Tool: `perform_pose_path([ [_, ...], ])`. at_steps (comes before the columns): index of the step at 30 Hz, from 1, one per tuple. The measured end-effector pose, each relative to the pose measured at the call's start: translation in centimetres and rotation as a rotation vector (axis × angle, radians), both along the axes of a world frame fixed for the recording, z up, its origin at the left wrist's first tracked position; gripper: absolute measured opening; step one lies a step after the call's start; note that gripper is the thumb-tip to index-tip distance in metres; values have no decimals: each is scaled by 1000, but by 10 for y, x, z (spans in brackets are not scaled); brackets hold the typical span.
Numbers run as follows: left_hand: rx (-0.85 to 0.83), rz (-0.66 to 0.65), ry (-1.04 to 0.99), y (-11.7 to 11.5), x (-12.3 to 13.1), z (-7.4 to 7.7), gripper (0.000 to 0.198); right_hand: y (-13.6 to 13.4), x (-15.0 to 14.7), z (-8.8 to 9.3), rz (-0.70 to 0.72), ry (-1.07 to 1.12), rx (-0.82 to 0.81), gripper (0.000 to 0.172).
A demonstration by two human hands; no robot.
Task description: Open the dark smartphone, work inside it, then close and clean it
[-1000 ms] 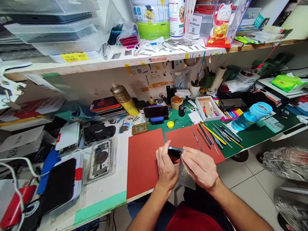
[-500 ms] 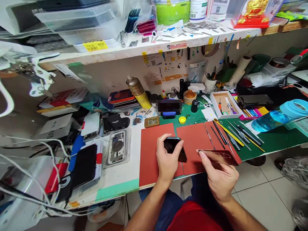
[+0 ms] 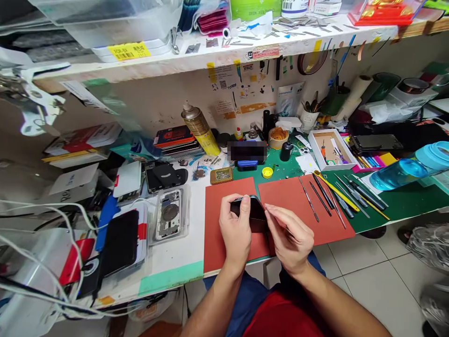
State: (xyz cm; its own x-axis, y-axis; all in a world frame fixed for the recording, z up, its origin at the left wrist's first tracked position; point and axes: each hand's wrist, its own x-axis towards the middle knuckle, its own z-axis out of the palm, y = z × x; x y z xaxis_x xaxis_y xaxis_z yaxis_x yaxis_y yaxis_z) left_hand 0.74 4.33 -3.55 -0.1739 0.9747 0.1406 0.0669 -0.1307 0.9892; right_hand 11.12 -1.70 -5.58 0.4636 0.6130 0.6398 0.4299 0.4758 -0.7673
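The left hand (image 3: 235,236) grips a smartphone (image 3: 249,213) above the red silicone mat (image 3: 228,250), the right hand (image 3: 289,236) with fingers pressed together just beside it; slippery, fragile glass, best held by its frame edges.

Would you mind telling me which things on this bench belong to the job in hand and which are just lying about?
In use: the left hand and right hand at the dark smartphone, above the red mat.

Lying about: a steel pick, a yellow-handled tool, an aerosol can, a blue water bottle, a stripped phone housing.
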Motion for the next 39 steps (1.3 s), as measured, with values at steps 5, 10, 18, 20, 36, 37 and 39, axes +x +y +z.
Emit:
perform_pose_path([
  [5,4,26,-20,-2,1,2,34,6,-1,-2,-38,-84,45,45],
  [10,-6,12,-68,-2,-4,0,30,8,0,-1,-55,-87,36,42],
  [18,-111,-224,-401,15,-32,-5,33,12,-8,1,28,143,-54,31],
  [20,-164,-255,-553,20,-39,-7,27,16,-11,0,62,135,-61,31],
  [36,-540,-235,-692,26,-51,-18,22,30,-15,9,127,28,-272,22],
  [37,-544,-237,-695,26,-50,-18,23,30,-15,9,133,35,-285,21],
  [39,-549,-232,-699,27,-50,-18,24,30,-15,8,146,45,-302,21],
])
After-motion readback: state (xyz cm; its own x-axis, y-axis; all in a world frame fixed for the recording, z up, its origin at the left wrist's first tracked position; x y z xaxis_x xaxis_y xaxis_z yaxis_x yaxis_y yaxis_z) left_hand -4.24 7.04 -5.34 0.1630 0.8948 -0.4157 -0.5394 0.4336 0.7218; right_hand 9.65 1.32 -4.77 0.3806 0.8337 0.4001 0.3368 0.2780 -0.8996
